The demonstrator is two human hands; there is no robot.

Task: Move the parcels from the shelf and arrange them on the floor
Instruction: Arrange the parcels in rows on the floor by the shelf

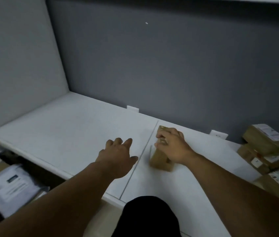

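Gripping item: your right hand (171, 147) curls round a small brown parcel (161, 159) on the white shelf (67, 134). Left hand (118, 154): fingers spread, holding nothing, hovering just beside it.

parcel (161, 159): brown cardboard, matt | shelf (77, 134): smooth white

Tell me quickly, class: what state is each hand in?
Left hand: open, holding nothing.
Right hand: gripping the small brown cardboard parcel.
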